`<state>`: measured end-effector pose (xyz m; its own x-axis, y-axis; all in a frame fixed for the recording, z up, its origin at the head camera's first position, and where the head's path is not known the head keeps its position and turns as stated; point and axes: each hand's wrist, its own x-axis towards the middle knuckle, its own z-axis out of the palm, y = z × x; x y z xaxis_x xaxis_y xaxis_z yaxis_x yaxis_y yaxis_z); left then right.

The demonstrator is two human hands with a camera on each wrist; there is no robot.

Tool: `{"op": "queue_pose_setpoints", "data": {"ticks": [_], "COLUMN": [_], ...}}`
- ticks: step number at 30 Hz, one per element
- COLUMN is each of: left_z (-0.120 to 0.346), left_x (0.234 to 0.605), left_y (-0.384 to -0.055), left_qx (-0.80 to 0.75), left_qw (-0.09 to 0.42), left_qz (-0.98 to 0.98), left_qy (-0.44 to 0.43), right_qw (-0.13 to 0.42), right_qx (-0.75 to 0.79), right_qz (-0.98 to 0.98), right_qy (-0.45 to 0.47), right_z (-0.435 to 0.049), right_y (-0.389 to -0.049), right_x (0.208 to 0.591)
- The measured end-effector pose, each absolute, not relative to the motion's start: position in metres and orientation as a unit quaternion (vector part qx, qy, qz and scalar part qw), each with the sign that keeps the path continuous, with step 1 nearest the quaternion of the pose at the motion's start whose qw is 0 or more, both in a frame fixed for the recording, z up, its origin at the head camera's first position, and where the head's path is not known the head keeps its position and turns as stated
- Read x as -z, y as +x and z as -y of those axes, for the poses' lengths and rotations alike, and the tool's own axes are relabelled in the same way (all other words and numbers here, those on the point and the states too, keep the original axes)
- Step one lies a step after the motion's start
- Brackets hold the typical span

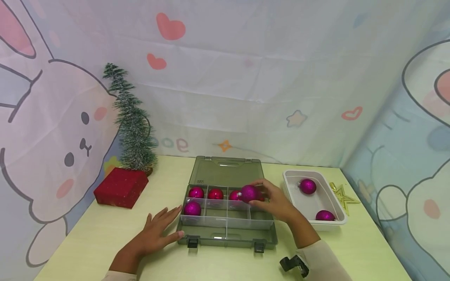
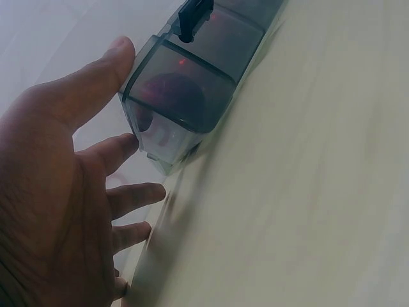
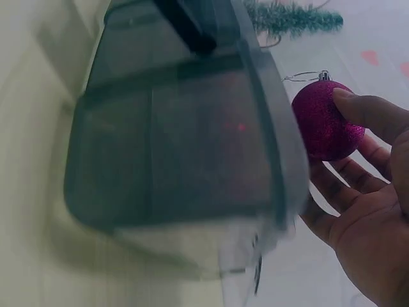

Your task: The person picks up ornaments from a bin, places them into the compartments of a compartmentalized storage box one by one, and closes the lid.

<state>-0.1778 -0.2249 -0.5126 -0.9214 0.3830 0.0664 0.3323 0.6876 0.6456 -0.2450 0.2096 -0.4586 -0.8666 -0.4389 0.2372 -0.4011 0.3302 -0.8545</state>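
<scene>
My right hand (image 1: 275, 201) holds a purple glitter bauble (image 1: 249, 193) above the back of a divided plastic case (image 1: 225, 244). In the right wrist view the thumb and fingers grip that bauble (image 3: 326, 121), its metal cap and wire loop free. My left hand (image 1: 156, 232) lies at the case's left side with fingers spread, the thumb at its front left corner. Several shiny baubles, among them a red one (image 1: 215, 194), sit in the back compartments, partly hidden by the right hand. Another purple glitter bauble (image 1: 192, 208) occupies the left compartment of the middle row.
A white tray (image 1: 289, 183) on the right holds two purple glitter baubles. Beside it lies a gold star (image 1: 343, 198). At the back left stand a small frosted tree (image 1: 133, 125) and a red box (image 1: 121, 187). The case's lid (image 1: 226, 171) is folded back.
</scene>
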Motion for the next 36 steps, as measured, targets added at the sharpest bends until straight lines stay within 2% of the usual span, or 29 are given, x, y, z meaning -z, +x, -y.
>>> {"op": "queue_pose_setpoints", "data": {"ticks": [5,17,27,36], "left_z": [0.224,0.226,0.225,0.226], "left_x": [0.514,0.517,0.516,0.515], "left_y": [-0.178,-0.180,-0.179,-0.180], "left_qx": [-0.342,-0.342,-0.343,-0.340], "left_qw": [0.037,0.043,0.045,0.040], "left_qz": [-0.918,-0.918,-0.918,-0.919], "left_qy": [0.196,0.196,0.194,0.195], "right_qw": [0.024,-0.017,-0.004,-0.082], "right_qx": [0.529,0.512,0.521,0.445], "right_qz": [-0.806,-0.798,-0.803,-0.840], "right_qy": [-0.264,-0.319,-0.289,-0.299], "right_z": [-0.196,-0.170,-0.146,-0.126], "right_y": [-0.243,-0.244,-0.240,-0.236], "right_x": [0.458,0.468,0.473,0.484]}}
